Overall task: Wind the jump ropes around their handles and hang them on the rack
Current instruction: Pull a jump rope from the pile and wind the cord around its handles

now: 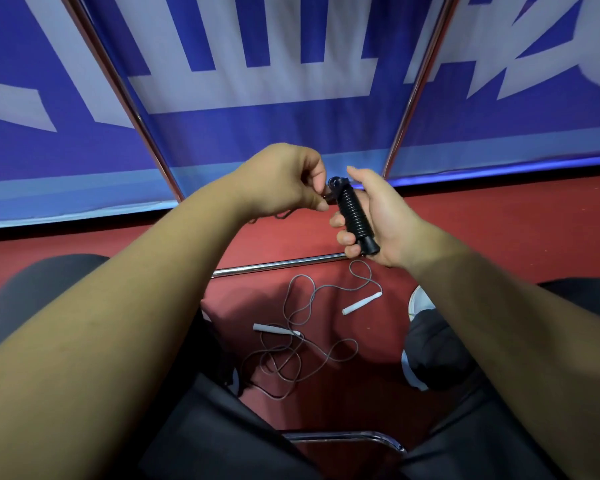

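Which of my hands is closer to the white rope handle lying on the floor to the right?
Right. The right hand, holding the black handle, is almost directly above that white handle; the left hand, pinching the rope, is farther left.

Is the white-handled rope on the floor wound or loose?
Loose: the white-handled jump rope sprawls in open, tangled loops on the red floor, none of it wrapped round its ends.
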Available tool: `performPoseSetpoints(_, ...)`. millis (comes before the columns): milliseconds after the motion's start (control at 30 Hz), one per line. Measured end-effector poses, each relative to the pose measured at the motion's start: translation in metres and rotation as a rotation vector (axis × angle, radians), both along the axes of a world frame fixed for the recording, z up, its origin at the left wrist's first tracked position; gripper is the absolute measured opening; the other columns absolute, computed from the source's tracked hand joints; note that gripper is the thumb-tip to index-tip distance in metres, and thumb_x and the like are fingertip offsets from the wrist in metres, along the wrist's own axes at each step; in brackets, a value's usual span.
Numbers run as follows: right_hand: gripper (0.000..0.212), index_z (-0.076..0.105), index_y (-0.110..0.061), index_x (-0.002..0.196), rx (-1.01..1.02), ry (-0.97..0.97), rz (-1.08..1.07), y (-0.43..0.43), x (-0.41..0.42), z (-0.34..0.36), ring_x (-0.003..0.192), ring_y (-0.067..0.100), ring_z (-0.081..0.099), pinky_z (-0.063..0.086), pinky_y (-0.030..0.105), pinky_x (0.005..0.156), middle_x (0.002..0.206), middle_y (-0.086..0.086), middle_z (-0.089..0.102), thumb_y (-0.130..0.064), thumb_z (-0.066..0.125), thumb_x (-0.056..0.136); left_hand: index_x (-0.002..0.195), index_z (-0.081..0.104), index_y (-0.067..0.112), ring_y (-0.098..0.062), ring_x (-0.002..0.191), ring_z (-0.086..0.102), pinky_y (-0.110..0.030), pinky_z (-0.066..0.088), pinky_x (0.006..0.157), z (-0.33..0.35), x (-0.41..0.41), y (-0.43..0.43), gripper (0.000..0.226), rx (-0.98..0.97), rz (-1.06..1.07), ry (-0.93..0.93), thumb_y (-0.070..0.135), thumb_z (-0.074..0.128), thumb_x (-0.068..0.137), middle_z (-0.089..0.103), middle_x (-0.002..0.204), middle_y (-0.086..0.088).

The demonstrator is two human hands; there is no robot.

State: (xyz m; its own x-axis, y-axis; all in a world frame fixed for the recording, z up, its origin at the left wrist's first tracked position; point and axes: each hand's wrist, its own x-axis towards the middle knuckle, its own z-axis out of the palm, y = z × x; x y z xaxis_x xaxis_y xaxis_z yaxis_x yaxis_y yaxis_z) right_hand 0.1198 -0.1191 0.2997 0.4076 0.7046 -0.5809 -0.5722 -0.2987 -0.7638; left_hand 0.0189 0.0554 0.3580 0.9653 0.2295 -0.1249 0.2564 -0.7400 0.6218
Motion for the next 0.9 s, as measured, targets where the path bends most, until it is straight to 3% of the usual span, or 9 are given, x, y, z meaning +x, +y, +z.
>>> performPoseSetpoints(100,0.058,0.061,-0.025,0.108,-0.075,-0.100,-0.098,0.004,-0.004,-0.002,0.050,0.018,0.042,0.033,0.028,0.048,0.071,0.000,0.052,-0.080,0.061,0.089,0.081,0.062,0.022,-0.011,0.063,0.066,-0.028,0.051,0.062,-0.014,0.004,-0.003,0.030,0.009,0.075,0.031,0.030,0.091,0.080,0.076,0.078,0.002)
performPoseSetpoints(233,0.047,0.066,-0.025,0.109,-0.071,-0.119,-0.181,0.006,-0.004,-0.001,0.048,0.018,0.041,0.033,0.027,0.048,0.068,0.000,0.051,-0.070,0.057,0.097,0.100,0.065,0.005,-0.018,0.057,0.057,-0.028,0.052,0.052,-0.030,0.002,-0.004,0.021,-0.366,0.146,0.206,0.026,0.065,0.104,0.077,0.083,-0.011)
performPoseSetpoints(300,0.046,0.067,-0.024,0.107,-0.084,-0.125,-0.202,0.007,-0.003,0.000,0.046,0.018,0.041,0.033,0.026,0.048,0.069,0.000,0.052,-0.067,0.053,0.098,0.114,0.066,0.000,-0.017,0.056,0.045,-0.027,0.043,0.051,-0.035,0.001,-0.005,0.034,-0.491,0.089,0.213,0.033,0.056,0.110,0.068,0.072,-0.006)
performPoseSetpoints(400,0.045,0.067,-0.024,0.096,-0.084,-0.115,-0.188,0.006,-0.002,0.001,0.046,0.017,0.039,0.032,0.026,0.048,0.071,-0.001,0.049,-0.065,0.047,0.099,0.117,0.069,0.003,-0.013,0.055,0.034,-0.025,0.033,0.053,-0.033,0.003,-0.008,0.048,-0.582,0.058,0.092,0.043,0.043,0.113,0.046,0.066,0.001)
performPoseSetpoints(533,0.052,0.065,-0.022,0.077,-0.065,-0.094,-0.122,0.002,0.000,0.006,0.049,0.016,0.036,0.029,0.026,0.050,0.070,-0.003,0.044,-0.064,0.042,0.098,0.111,0.072,0.013,-0.022,0.068,0.037,-0.033,0.035,0.062,-0.032,0.002,-0.007,0.038,-0.470,0.017,0.062,0.041,0.047,0.112,0.045,0.067,0.004)
performPoseSetpoints(600,0.057,0.063,-0.019,0.074,-0.074,-0.097,-0.112,0.001,-0.001,0.008,0.048,0.016,0.038,0.030,0.026,0.049,0.070,-0.002,0.047,-0.068,0.044,0.097,0.108,0.075,0.021,-0.018,0.066,0.042,-0.031,0.038,0.062,-0.027,0.000,-0.009,0.034,-0.384,-0.039,0.107,0.045,0.051,0.110,0.049,0.067,0.010)
performPoseSetpoints(700,0.062,0.065,-0.020,0.081,-0.093,-0.145,-0.115,0.001,-0.004,0.008,0.048,0.017,0.041,0.034,0.026,0.049,0.071,-0.002,0.053,-0.079,0.053,0.092,0.112,0.075,0.014,-0.001,0.054,0.042,-0.018,0.041,0.056,-0.022,-0.001,-0.012,0.032,-0.349,-0.090,0.119,0.035,0.051,0.112,0.053,0.059,0.022)
performPoseSetpoints(800,0.058,0.066,-0.018,0.082,-0.089,-0.152,-0.111,0.000,-0.002,0.007,0.048,0.017,0.041,0.034,0.026,0.048,0.074,0.000,0.055,-0.073,0.052,0.096,0.107,0.078,0.024,-0.010,0.063,0.043,-0.024,0.042,0.061,-0.024,-0.003,-0.009,0.030,-0.360,-0.117,0.113,0.042,0.054,0.110,0.050,0.067,0.012)
performPoseSetpoints(900,0.058,0.066,-0.010,0.097,-0.074,-0.129,-0.097,0.000,0.000,0.007,0.046,0.017,0.038,0.031,0.025,0.046,0.072,0.001,0.054,-0.066,0.048,0.100,0.106,0.078,0.029,-0.013,0.065,0.042,-0.030,0.039,0.063,-0.030,-0.003,0.002,0.026,-0.341,-0.092,0.155,0.043,0.056,0.108,0.051,0.072,0.006)
